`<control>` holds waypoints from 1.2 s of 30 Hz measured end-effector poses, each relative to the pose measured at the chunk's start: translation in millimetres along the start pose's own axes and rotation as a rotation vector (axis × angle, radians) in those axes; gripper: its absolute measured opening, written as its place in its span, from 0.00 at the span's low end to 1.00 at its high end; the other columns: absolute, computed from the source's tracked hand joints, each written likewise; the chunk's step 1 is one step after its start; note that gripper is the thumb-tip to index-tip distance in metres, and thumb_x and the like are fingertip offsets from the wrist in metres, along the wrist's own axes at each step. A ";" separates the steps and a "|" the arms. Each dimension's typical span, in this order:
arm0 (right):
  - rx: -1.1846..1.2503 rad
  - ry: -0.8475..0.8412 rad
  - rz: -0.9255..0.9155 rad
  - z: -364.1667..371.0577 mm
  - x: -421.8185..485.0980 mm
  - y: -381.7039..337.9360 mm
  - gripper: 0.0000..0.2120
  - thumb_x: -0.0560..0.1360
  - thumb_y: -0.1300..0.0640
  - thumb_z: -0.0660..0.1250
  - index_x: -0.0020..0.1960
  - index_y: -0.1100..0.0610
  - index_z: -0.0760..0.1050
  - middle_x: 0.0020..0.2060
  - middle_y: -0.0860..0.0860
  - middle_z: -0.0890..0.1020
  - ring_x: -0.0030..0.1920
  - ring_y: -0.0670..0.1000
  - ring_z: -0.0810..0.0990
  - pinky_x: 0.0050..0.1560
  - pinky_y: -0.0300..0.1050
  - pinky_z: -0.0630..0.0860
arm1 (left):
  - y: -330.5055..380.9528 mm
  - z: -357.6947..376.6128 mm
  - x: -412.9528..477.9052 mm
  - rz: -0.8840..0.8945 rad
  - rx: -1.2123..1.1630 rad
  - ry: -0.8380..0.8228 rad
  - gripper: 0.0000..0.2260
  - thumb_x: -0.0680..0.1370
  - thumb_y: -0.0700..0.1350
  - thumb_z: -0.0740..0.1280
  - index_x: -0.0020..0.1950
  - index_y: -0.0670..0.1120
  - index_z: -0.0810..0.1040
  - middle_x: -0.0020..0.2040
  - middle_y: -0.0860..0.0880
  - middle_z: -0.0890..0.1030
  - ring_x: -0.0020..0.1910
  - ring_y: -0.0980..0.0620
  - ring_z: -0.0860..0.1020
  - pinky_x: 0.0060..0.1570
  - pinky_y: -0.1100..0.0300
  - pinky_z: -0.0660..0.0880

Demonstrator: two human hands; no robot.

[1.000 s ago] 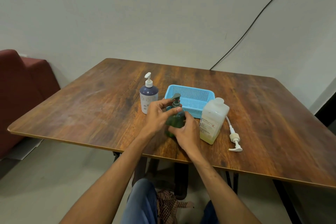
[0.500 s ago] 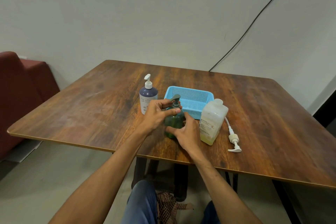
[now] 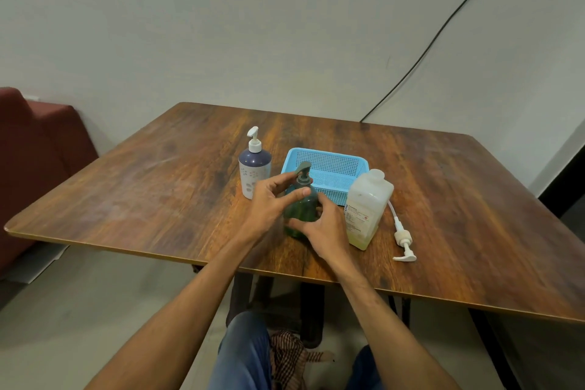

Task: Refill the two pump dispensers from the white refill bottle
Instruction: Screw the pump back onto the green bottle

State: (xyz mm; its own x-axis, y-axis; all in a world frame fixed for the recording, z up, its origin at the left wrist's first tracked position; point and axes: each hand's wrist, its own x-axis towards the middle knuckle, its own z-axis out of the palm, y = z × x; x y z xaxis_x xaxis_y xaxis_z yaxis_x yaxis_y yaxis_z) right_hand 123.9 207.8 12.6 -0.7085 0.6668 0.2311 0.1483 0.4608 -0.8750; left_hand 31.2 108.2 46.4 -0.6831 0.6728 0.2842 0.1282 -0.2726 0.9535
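A green pump dispenser [image 3: 302, 206] stands near the table's front edge. My left hand [image 3: 272, 203] has thumb and fingers around its pump collar just under the grey nozzle. My right hand [image 3: 323, 228] grips the bottle's lower body. A purple dispenser with a white pump [image 3: 254, 168] stands upright to the left, untouched. The white refill bottle [image 3: 367, 209] stands open to the right, a little yellowish liquid at its bottom. Its detached white pump with tube [image 3: 402, 237] lies on the table beside it.
A light blue plastic basket [image 3: 329, 169] sits just behind the green dispenser. The wooden table [image 3: 158, 187] ends close to my body. A red sofa [image 3: 34, 149] stands to the left, and a black cable [image 3: 427, 47] runs down the wall.
Both hands stay on the green dispenser. My left fingers have shifted slightly around the pump collar, and the view has drifted a little.
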 end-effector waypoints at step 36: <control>0.138 0.231 -0.007 10.1 105.4 -57.4 0.25 0.75 0.66 0.69 0.68 0.51 0.69 0.60 0.50 0.77 0.58 0.51 0.77 0.51 0.41 0.77 | 4.0 0.3 94.7 0.088 0.274 0.178 0.25 0.75 0.33 0.72 0.72 0.42 0.72 0.65 0.45 0.79 0.62 0.52 0.79 0.56 0.67 0.78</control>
State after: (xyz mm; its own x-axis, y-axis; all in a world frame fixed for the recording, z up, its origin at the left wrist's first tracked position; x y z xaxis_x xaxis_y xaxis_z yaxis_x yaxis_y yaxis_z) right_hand 33.8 245.7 82.9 -0.5310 0.7869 0.3143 0.0377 0.3925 -0.9190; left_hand -32.7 171.0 77.2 -0.7724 0.5178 0.3677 0.3645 -0.1127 0.9244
